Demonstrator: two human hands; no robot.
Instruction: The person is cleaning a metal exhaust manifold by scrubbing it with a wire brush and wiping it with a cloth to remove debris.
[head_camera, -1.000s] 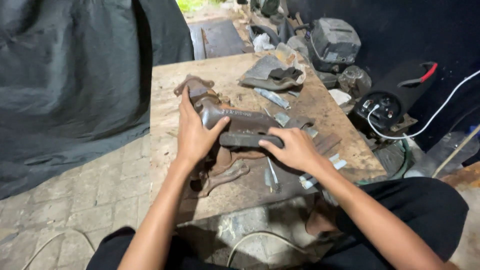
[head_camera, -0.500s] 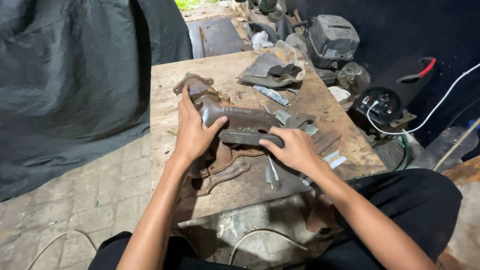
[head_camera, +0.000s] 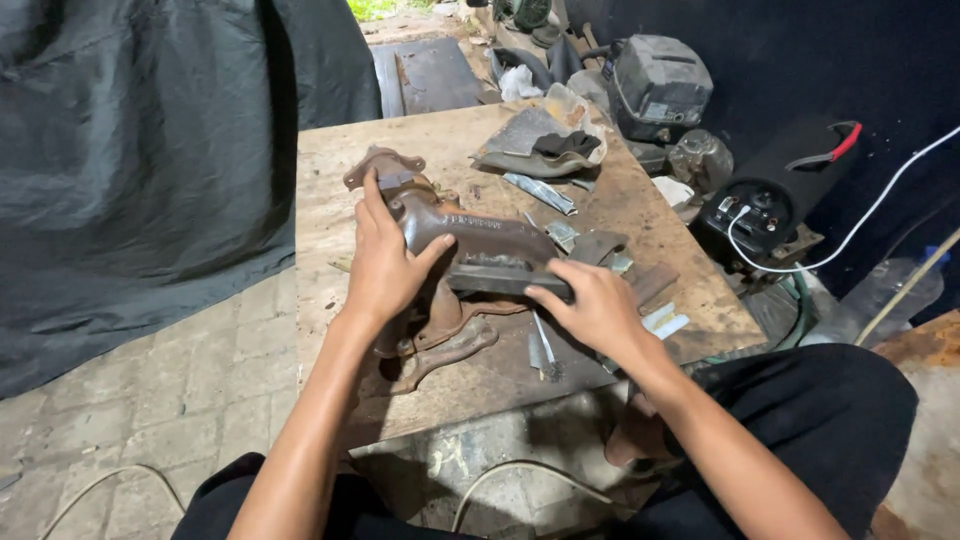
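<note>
manifold (head_camera: 470, 245): rusty cast metal, likely heavy, stiff; best gripped by its pipes. left hand (head_camera: 385, 265) clamped on it, right hand (head_camera: 600, 305) fingers pressing flange.

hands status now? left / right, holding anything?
Left hand: closed around the rusty cast-metal manifold on the wooden table.
Right hand: fingers on the manifold's flat dark flange; full grip cannot be told.

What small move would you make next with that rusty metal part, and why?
Probably tilt the rusty manifold up off the wooden table: the left hand grips its curved pipe, the right hand its flat flange, so both ends are held.
</note>
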